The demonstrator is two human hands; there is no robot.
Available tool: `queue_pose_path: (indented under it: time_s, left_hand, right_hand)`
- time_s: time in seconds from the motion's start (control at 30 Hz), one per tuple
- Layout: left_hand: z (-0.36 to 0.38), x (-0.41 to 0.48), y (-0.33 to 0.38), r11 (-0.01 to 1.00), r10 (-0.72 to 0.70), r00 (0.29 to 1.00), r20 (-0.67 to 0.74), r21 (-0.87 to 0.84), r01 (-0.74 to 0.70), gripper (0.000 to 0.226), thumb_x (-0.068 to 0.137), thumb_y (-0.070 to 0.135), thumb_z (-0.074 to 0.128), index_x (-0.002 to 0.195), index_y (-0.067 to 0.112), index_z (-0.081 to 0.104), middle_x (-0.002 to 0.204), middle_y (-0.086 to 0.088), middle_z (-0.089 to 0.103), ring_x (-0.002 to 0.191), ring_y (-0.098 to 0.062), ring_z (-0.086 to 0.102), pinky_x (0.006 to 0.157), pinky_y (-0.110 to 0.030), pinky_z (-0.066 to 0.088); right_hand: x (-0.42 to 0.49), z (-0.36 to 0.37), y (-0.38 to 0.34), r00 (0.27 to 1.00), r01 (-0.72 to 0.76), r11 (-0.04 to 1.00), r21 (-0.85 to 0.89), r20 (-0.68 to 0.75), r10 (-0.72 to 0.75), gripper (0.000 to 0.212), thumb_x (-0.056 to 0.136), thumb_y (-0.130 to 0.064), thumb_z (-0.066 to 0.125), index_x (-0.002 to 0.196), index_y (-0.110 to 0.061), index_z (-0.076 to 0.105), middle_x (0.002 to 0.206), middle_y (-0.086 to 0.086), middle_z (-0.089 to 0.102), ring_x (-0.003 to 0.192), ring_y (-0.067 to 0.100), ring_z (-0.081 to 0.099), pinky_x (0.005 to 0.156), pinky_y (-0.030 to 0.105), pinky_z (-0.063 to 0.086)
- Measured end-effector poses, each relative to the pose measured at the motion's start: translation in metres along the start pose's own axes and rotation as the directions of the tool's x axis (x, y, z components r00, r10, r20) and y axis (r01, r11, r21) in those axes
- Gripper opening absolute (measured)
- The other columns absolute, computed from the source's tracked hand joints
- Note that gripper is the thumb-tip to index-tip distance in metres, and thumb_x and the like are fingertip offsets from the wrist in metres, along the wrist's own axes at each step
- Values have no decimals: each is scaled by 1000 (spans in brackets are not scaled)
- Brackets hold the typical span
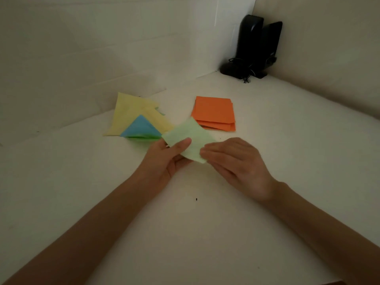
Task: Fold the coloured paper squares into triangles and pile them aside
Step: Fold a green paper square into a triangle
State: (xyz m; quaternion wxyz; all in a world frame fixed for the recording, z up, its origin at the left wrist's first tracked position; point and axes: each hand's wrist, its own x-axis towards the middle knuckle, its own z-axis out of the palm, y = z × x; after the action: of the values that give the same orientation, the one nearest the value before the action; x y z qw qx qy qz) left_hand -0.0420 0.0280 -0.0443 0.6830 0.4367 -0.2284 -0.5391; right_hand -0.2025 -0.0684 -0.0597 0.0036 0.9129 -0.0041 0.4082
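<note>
A pale green paper square [190, 133] is held just above the white table, turned like a diamond. My left hand [166, 159] pinches its lower left part, thumb on top. My right hand [236, 161] grips its lower right corner with the fingertips. Behind and to the left lies a pile of folded triangles: a blue one [140, 127] on top of a green one [144, 137], over pale yellow ones [127, 112]. A stack of orange squares [213, 112] lies behind the held sheet, to the right.
Two black speakers [255, 46] with a tangled cable stand in the far right corner. White walls close the table [185, 223] at the back and right. A small dark speck [196, 199] lies on the table between my forearms.
</note>
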Motion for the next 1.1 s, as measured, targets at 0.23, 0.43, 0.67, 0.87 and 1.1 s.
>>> queue_pose_path:
  time_s: [0.23, 0.43, 0.67, 0.87, 1.1]
  left_hand:
    - [-7, -3, -8, 990, 113, 994, -1, 90, -112, 29, 77, 6, 58, 105, 2, 62, 93, -3, 73, 86, -14, 70, 70, -22, 56]
    - [-4, -6, -4, 999, 46, 999, 23, 22, -47, 25, 70, 5, 58, 95, 4, 63, 84, -3, 73, 76, -15, 71, 64, -26, 57]
    - [-3, -11, -3, 997, -1, 991, 131, 81, -10, 22, 74, 7, 56, 95, 7, 64, 82, -5, 73, 73, -23, 71, 61, -29, 58]
    - [-3, -11, -4, 966, 43, 990, 137, 248, -77, 11, 71, 26, 73, 77, 17, 77, 83, -1, 71, 77, -12, 68, 62, -26, 56]
    - [-5, -14, -9, 893, 138, 980, 144, 410, -186, 22, 68, 13, 75, 89, 12, 71, 83, -2, 72, 76, -13, 67, 70, -26, 55]
  right_hand:
    - [1, 2, -12, 957, -275, 936, 220, -32, 288, 16, 87, -21, 63, 90, -10, 74, 92, -6, 72, 83, 9, 63, 76, 27, 49]
    - [6, -1, -14, 699, -652, 599, 464, 62, 713, 7, 80, -29, 69, 77, -25, 64, 95, -10, 59, 95, 6, 53, 84, 16, 39]
    - [11, -4, -18, 557, -699, 307, 646, 223, 800, 15, 87, -10, 64, 75, -1, 59, 65, -6, 55, 60, 2, 47, 57, 13, 37]
    - [10, -7, -19, 615, -693, 368, 620, 241, 751, 16, 86, -5, 65, 73, -4, 56, 67, -5, 54, 62, 7, 47, 57, 17, 39]
    - [8, -6, -21, 652, -699, 424, 577, 270, 708, 15, 85, -8, 67, 75, -11, 57, 68, -10, 56, 66, 11, 50, 60, 22, 41]
